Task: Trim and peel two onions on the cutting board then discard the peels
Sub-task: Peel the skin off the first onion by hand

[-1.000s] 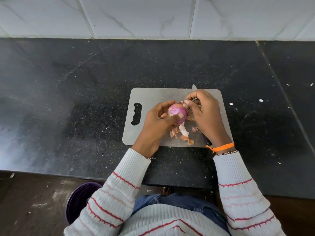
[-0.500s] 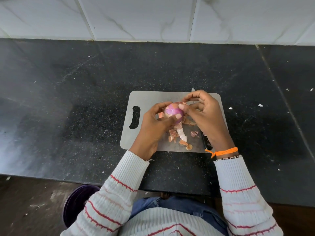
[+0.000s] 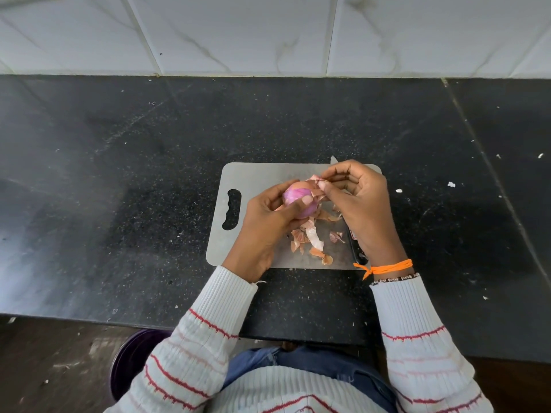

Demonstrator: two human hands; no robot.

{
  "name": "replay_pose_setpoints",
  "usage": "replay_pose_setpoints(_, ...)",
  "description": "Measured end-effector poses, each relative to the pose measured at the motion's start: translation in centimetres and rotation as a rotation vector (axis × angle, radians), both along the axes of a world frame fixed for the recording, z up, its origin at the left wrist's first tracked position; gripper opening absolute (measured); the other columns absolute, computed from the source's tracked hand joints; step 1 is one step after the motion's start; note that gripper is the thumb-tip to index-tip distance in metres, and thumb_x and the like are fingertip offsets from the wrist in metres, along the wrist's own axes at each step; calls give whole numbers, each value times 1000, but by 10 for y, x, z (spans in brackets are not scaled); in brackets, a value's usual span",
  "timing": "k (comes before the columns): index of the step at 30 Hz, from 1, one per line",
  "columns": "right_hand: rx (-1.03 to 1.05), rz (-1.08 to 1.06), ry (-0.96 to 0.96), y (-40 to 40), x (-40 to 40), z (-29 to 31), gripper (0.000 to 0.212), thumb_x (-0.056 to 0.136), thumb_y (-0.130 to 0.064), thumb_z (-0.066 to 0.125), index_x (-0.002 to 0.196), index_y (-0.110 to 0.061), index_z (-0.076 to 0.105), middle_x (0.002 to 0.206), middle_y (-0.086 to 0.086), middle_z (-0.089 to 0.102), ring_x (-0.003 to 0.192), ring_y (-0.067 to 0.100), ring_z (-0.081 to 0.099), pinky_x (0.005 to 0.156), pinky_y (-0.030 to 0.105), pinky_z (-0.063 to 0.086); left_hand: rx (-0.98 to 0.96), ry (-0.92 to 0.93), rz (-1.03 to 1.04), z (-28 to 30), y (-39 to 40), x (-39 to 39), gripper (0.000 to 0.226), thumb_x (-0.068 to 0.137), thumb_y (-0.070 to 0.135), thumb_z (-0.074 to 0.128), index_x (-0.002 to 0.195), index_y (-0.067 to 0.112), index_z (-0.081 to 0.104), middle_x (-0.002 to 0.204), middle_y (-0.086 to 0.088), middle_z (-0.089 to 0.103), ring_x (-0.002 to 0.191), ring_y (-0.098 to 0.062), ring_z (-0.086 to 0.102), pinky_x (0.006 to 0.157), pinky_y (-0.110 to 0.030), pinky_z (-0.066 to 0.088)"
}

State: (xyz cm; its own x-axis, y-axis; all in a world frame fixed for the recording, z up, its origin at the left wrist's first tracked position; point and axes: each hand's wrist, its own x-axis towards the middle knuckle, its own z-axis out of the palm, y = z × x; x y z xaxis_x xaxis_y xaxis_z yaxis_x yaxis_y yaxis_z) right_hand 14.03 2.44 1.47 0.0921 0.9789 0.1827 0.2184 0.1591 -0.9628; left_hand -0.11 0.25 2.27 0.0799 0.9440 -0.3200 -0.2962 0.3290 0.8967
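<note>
Two hands at work above the grey cutting board [image 3: 256, 180], on the black countertop [image 3: 119, 174]. Left hand [image 3: 265, 222] curled round the onion [image 3: 298, 201], thumb pressed across its near side, fingers behind; onion held just above the board's middle, purple flesh bared on top. Right hand [image 3: 362, 204] pinched on a strip of papery peel [image 3: 317, 183], thumb and forefinger closed on it, strip still joined to the onion's right side and lifted up and away. Loose peels [image 3: 310, 239] scattered on the board below the onion, between the two wrists, some orange-brown, one pale and curled. Knife [image 3: 357, 248] laid along the board's right edge, mostly hidden under the right hand: black handle near the wrist, blade tip [image 3: 334, 160] poking past the board's far edge. Orange thread [image 3: 387, 268] tied round the right wrist, beaded band just beside it. Only one onion seen. White tiled wall [image 3: 268, 34] behind the counter. Purple bin [image 3: 131, 359] down on the floor at lower left, partly covered by the striped left sleeve [image 3: 202, 338].
</note>
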Motion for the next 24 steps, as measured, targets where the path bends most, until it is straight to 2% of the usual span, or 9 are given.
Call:
replay_pose_setpoints(3, -13, -50, -82, 2, 2, -4, 10, 79, -3, 69, 84, -12, 66, 81, -2, 67, 77, 15, 65, 71, 29, 57, 15, 3, 39, 3, 0, 0, 46, 82, 0, 63, 126, 1, 54, 115, -18, 64, 82, -15, 69, 74, -27, 58)
replay_pose_setpoints(6, 18, -107, -224, 1, 3, -7, 10, 78, -4, 70, 81, -13, 65, 78, -1, 67, 71, 8, 62, 66, 16, 52, 39, 52, 54, 4, 0, 0, 48, 80, 3, 66, 127, 3, 54, 116, -15, 64, 91, -19, 69, 76, -29, 58)
replay_pose_setpoints(9, 43, -172, -303, 0, 13, -9, 11, 77, 0, 68, 81, -10, 66, 77, 0, 66, 69, 5, 60, 63, 12, 49, 47, 42, 56, 5, 1, -2, 44, 80, 3, 66, 123, 3, 57, 114, -17, 65, 87, -19, 69, 72, -28, 59)
replay_pose_setpoints(12, -38, -96, -316, 0, 20, -11, 12, 80, -3, 69, 84, -15, 67, 82, -4, 68, 74, 4, 63, 65, 14, 52, 59, 42, 62, 6, 2, -2, 43, 79, 0, 67, 121, 3, 57, 113, -17, 65, 80, -16, 70, 66, -25, 58)
replay_pose_setpoints(15, -73, 44, -341, -2, 17, -11, 10, 84, -13, 67, 93, -16, 69, 94, -4, 68, 89, 4, 62, 72, 7, 46, 75, 94, 72, 3, 2, 2, 49, 76, 1, 71, 122, 4, 57, 113, -12, 64, 87, -20, 69, 69, -26, 59)
replay_pose_setpoints(16, -57, 48, -339, -3, 16, -10, 9, 87, -16, 64, 94, -16, 69, 96, -3, 67, 91, 5, 60, 74, 8, 46, 81, 115, 70, 3, 2, 3, 50, 75, 2, 72, 123, 4, 56, 111, -9, 64, 88, -19, 68, 71, -27, 59)
replay_pose_setpoints(20, -40, 44, -155, -6, 15, -2, 19, 92, -27, 58, 90, -10, 68, 85, 0, 69, 84, 14, 65, 78, 33, 53, 104, 171, 60, 3, 1, 7, 50, 71, 2, 76, 118, 4, 58, 89, 5, 67, 78, -12, 68, 74, -30, 59)
replay_pose_setpoints(22, -49, 54, -87, -8, 14, 0, 22, 88, -30, 63, 89, -8, 67, 83, 2, 69, 80, 17, 66, 73, 34, 55, 120, 191, 45, 3, 0, 8, 51, 69, 2, 77, 116, 5, 58, 86, 7, 66, 76, -9, 68, 73, -29, 59)
replay_pose_setpoints(24, -39, 36, -80, -10, 13, 0, 16, 85, -24, 68, 87, -9, 66, 82, -1, 68, 76, 12, 65, 68, 29, 54, 134, 199, 27, 4, -1, 10, 51, 68, 1, 77, 115, 4, 58, 88, 5, 65, 78, -10, 67, 74, -29, 59)
